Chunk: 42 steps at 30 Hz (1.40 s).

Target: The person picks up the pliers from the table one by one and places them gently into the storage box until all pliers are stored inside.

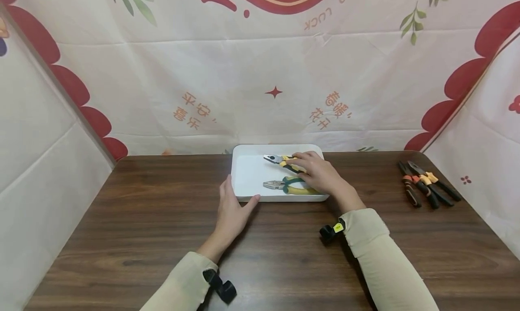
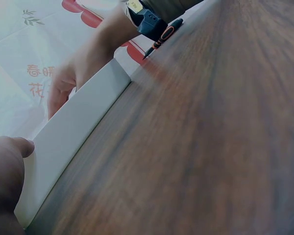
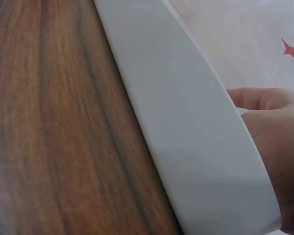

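Left hand (image 1: pixel 233 211) is bracing the white tray (image 1: pixel 248 171) at its near-left corner, fingers extended; green-and-yellow pliers (image 1: pixel 298 191) are lying by the near-right corner; beyond, right hand (image 1: pixel 320 172) is grasping black-and-yellow pliers (image 1: pixel 283 161) nearer the far edge.

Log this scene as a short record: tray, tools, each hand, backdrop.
tray: white tray, on the far part of the table
in tray: yellow-black pliers behind green-yellow pliers, heads pointing left
outside tray: orange-black pliers and amber-black pliers, side by side at the table's right, handles toward the person
left hand: touches the tray's near left corner, thumb on the near wall
right hand: over the tray, holding the yellow-black pliers by the handles
backdrop: white cloth with red scallops
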Each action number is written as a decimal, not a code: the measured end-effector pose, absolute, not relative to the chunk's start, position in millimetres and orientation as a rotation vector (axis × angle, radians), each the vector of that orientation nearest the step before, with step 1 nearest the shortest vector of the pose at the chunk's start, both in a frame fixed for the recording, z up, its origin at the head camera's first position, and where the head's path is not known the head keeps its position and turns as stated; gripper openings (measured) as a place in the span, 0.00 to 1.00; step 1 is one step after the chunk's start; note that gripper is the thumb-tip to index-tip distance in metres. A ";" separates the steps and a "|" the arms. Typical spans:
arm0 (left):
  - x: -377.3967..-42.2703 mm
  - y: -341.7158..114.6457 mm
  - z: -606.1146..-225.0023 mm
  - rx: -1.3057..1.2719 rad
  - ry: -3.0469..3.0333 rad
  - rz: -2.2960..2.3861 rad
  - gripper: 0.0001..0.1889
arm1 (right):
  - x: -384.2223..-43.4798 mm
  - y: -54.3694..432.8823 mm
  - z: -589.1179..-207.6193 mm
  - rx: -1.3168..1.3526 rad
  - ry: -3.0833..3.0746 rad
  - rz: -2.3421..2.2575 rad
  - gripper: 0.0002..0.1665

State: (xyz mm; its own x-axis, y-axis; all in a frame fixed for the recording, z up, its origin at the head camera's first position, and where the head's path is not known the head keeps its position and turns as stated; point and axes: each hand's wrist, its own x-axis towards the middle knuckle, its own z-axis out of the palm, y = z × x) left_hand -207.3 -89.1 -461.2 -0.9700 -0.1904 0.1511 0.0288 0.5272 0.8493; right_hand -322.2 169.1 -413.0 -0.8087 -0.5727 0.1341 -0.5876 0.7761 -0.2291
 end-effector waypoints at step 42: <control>-207.2 -89.0 -463.1 0.117 -2.538 -1.391 0.54 | -351.0 166.9 -387.9 1.203 -3.208 0.564 0.28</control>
State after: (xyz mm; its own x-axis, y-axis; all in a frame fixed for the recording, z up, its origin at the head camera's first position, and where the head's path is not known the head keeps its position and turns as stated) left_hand -207.2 -89.0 -463.1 -0.9668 -0.1864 0.1747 0.0470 0.5423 0.8388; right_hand -351.0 166.9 -387.9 -0.7121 -0.6757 -0.1907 -0.5700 0.7150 -0.4047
